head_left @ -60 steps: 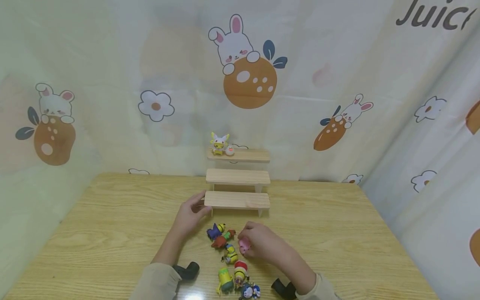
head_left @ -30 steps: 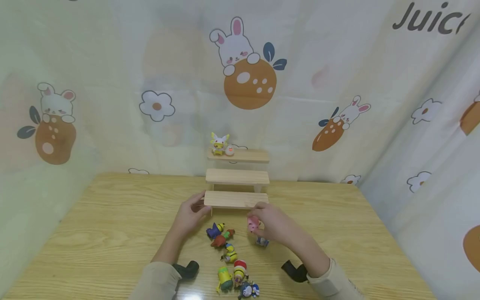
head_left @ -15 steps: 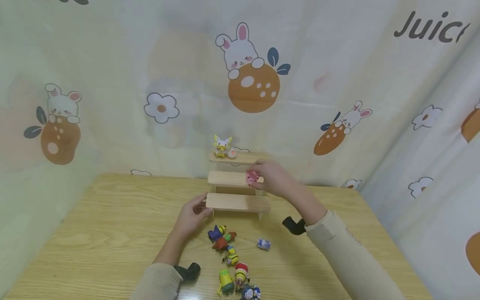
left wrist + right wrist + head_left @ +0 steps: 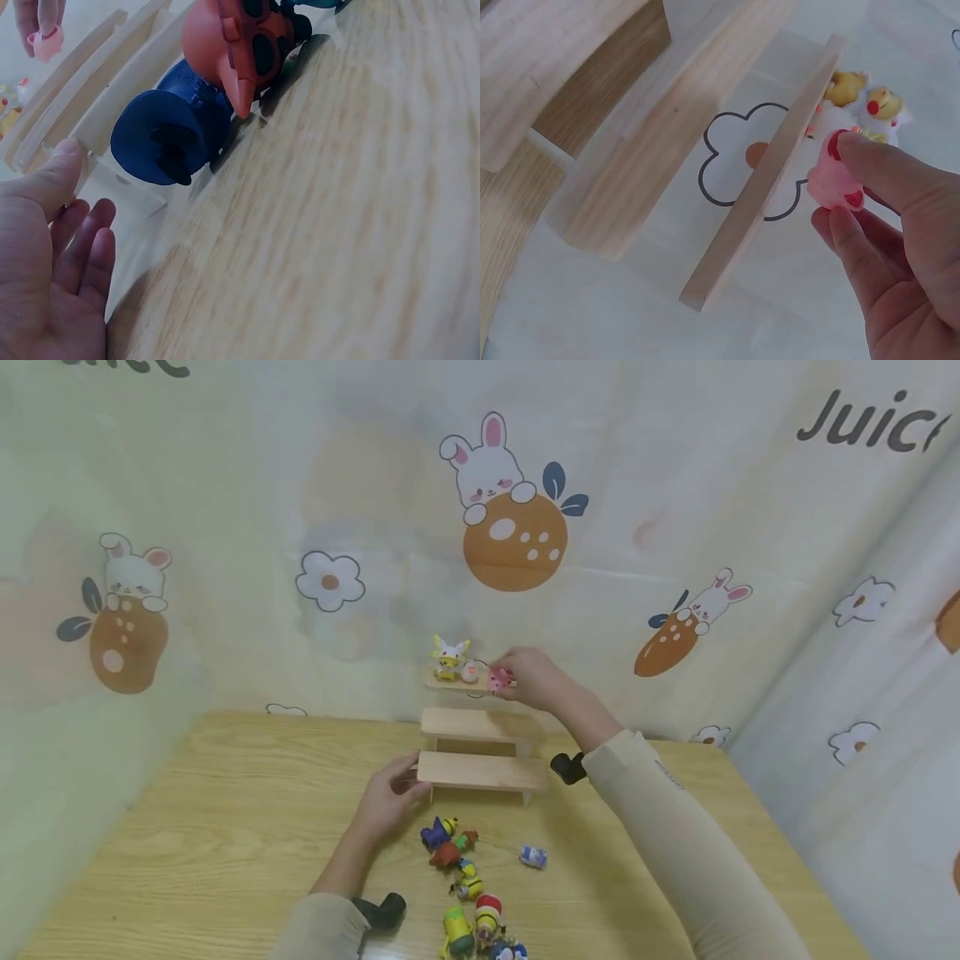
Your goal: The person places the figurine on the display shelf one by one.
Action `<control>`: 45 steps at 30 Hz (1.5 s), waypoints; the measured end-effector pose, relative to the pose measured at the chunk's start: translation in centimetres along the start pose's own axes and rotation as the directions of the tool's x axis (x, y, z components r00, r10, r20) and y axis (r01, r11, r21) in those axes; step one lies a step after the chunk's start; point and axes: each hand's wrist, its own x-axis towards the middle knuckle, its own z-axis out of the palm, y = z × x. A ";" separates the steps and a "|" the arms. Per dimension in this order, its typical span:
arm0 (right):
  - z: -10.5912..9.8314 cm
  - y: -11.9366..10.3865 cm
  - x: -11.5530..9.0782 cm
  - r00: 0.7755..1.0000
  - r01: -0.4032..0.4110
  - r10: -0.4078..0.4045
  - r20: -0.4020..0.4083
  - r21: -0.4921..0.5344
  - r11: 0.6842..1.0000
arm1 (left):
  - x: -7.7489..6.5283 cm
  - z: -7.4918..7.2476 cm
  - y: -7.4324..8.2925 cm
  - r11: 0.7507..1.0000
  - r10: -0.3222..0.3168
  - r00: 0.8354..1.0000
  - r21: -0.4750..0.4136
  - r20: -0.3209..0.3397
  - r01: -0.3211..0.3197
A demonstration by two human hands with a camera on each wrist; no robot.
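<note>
My right hand [image 4: 536,678] pinches a small pink figurine [image 4: 498,680] between thumb and fingers, at the top step of a three-step wooden display stand [image 4: 480,724]. In the right wrist view the pink figurine [image 4: 834,176] is beside the top board, near the figures standing there. My left hand [image 4: 386,800] holds the left end of the lowest step; in the left wrist view its thumb lies against the wood. On the top step stand a white-and-yellow figurine [image 4: 449,662] and a small white one [image 4: 469,672].
Several figurines lie before the stand, among them a purple-caped one [image 4: 435,834], a reddish-brown one [image 4: 447,853] and a yellow-green one [image 4: 457,933]. A small blue-and-white figurine [image 4: 533,857] lies apart to the right. A printed curtain [image 4: 360,652] hangs behind the wooden table [image 4: 225,827].
My right hand has lifted the pink figurine from the table, up past the lower steps to the top one. The blue-and-white figurine has come into sight. The left hand stays at the stand.
</note>
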 end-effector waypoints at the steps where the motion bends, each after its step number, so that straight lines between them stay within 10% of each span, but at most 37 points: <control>1: 0.0 0.1 0.2 1.000 -0.009 0.009 0.012 0.005 1.000 | -0.1 0.0 0.0 1.000 -0.003 1.000 0.000 0.001 0.003; 45: 1.0 0.1 3.4 0.993 -0.099 0.100 0.057 -0.011 0.995 | -0.1 0.0 0.3 0.999 -0.027 1.000 0.027 -0.012 0.027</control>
